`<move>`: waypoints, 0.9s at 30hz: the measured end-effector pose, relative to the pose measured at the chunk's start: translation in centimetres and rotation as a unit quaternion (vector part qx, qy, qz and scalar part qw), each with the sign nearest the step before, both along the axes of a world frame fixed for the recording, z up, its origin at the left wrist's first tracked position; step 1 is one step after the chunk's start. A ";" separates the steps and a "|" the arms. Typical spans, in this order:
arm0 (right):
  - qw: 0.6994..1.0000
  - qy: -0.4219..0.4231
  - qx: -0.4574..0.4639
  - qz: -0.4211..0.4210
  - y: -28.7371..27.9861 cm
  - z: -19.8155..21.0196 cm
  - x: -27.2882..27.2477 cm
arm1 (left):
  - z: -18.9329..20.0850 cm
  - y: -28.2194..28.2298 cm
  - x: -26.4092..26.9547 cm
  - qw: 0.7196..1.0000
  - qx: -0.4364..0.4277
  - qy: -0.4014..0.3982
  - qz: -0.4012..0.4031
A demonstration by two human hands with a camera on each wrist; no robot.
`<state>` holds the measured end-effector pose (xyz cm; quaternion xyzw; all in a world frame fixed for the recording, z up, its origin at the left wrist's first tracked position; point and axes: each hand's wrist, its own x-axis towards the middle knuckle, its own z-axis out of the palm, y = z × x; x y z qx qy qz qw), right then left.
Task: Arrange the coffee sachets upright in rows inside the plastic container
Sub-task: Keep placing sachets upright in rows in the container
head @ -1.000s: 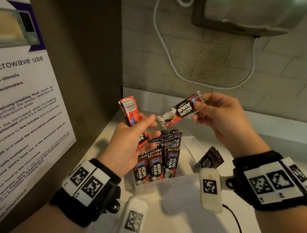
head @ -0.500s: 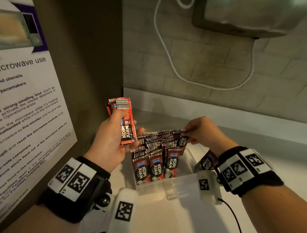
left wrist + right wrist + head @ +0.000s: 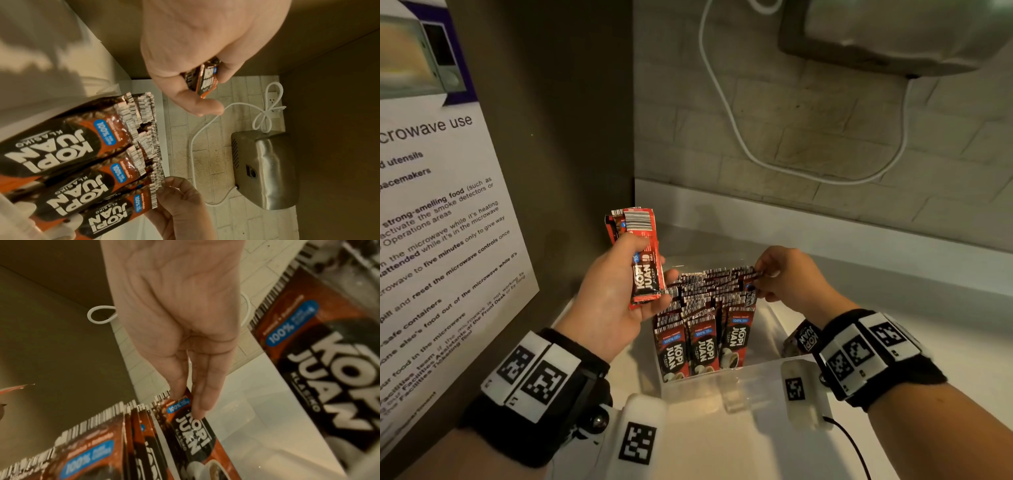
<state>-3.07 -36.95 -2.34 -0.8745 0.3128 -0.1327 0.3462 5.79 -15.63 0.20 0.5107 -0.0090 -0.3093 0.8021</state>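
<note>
At the container's (image 3: pixel 763 373) far right corner, the right hand (image 3: pixel 787 277) pinches one sachet (image 3: pixel 191 423) upright, long axis vertical, at the rows' (image 3: pixel 702 308) end. Left of the container, the left hand (image 3: pixel 606 298) grips the spare stack (image 3: pixel 642 257), the nearer supply.

One container (image 3: pixel 726 380), two hands, dozens of sachets (image 3: pixel 702 346) (uncountable).
</note>
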 end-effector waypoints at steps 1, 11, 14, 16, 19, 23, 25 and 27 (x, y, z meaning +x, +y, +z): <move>1.000 -0.001 -0.001 -0.002 -0.1 0.0 -0.1 | 0.0 -0.1 -0.1 1.000 0.000 0.001 -0.004; 0.968 -0.219 0.119 -0.003 3.3 4.9 -1.0 | -0.3 -1.1 -1.6 0.993 0.036 -0.074 -0.087; 0.954 -0.217 0.192 0.082 5.1 6.1 -1.0 | -0.3 -1.5 -2.4 0.984 0.062 -0.107 -0.127; 0.954 -0.193 0.196 0.119 5.6 6.5 -1.1 | -0.3 -1.6 -2.7 0.978 0.075 -0.124 -0.153; 0.943 -0.216 0.217 0.132 5.6 6.9 -1.4 | -0.1 -1.5 -2.7 0.977 0.076 -0.111 -0.167; 0.905 -0.320 0.239 0.147 5.3 7.2 -2.9 | 0.3 -1.0 -1.7 0.991 0.032 -0.047 -0.125; 0.902 -0.323 0.225 0.178 5.4 6.8 -3.7 | 0.4 -0.7 -1.0 0.995 -0.018 -0.024 -0.099; 0.904 -0.305 0.220 0.202 5.6 6.1 -4.3 | 0.5 -0.7 -0.6 0.996 -0.060 -0.012 -0.065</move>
